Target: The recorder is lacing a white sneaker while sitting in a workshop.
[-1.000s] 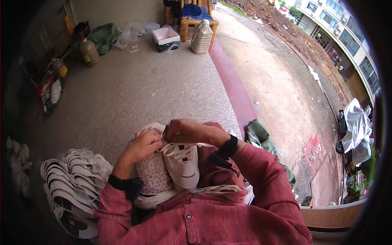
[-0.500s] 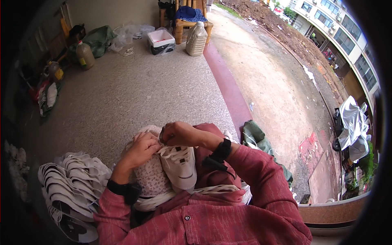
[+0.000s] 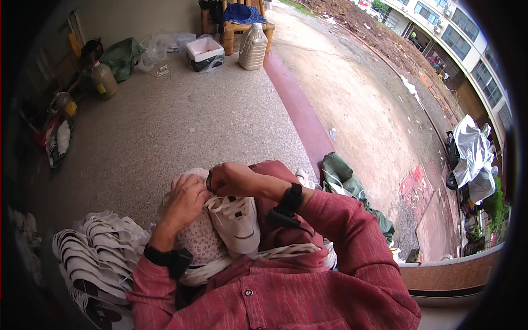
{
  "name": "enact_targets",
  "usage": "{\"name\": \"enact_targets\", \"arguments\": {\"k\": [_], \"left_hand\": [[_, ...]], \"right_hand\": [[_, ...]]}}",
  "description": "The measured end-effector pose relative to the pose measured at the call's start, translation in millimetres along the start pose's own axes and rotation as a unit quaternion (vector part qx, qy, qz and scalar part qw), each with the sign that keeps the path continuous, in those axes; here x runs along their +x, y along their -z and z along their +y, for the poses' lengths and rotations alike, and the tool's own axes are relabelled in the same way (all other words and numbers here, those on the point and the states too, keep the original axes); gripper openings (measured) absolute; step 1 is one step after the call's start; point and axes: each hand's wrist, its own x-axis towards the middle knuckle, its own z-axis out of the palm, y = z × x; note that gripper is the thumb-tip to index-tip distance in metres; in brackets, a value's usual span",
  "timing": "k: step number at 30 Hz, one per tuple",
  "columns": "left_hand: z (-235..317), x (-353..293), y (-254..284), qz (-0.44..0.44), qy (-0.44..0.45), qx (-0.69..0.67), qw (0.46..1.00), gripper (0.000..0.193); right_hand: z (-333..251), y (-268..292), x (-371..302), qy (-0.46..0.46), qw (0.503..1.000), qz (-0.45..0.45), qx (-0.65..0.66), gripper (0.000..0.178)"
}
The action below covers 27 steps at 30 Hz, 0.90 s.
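Note:
On my lap lies a white sneaker upper point(image 3: 235, 224), its toe toward me and white laces point(image 3: 234, 206) zigzagging across its front. My left hand point(image 3: 188, 197) is bent over its far left edge, the fingers curled at the upper's ankle end. Right beside it, my right hand point(image 3: 234, 179) is closed in a pinch above the lacing; whatever sits between its fingertips is hidden. Beneath the left hand is a flower-patterned cloth point(image 3: 202, 237) over my leg. A bundle of white laces point(image 3: 289, 251) lies across my lap, close to my waist.
Stacked white shoe uppers point(image 3: 102, 247) stand at my left. A green sack point(image 3: 344, 175) rests at my right. Farther off are a large plastic jug point(image 3: 253, 49), a white foam box point(image 3: 205, 50), a bamboo chair point(image 3: 247, 27) and a brown bottle point(image 3: 104, 81).
The whole view has shifted slightly, scenery sliding left. Both hands stay together at the sneaker upper's far end, and the left hand's fingers have shifted a little.

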Motion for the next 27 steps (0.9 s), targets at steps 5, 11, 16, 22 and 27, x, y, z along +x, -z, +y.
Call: {"name": "enact_targets", "arguments": {"k": [5, 11, 16, 22, 27], "left_hand": [[-8.0, -9.0, -8.8, 0.087, 0.001, 0.007, 0.996, 0.014], [2.5, -19.8, -0.2, 0.111, -0.061, -0.071, 0.989, 0.026], [6.2, -17.8, 2.5, 0.103, -0.07, -0.077, 0.989, 0.023], [13.8, -11.1, 4.0, 0.119, -0.078, 0.0, 0.99, 0.014], [12.2, -7.8, 9.3, 0.099, -0.063, -0.054, 0.992, 0.013]], "right_hand": [[-6.2, 5.0, -0.3, 0.0, 0.999, -0.042, -0.021, 0.01], [-34.9, 33.9, -6.8, 0.022, 0.987, -0.031, -0.157, 0.01], [-41.8, 44.6, -3.7, -0.015, 0.979, -0.076, -0.188, 0.016], [-41.0, 46.0, -11.8, -0.001, 0.981, -0.047, -0.188, 0.01], [-31.6, 88.8, -27.1, -0.056, 0.968, -0.05, -0.238, 0.009]]}}
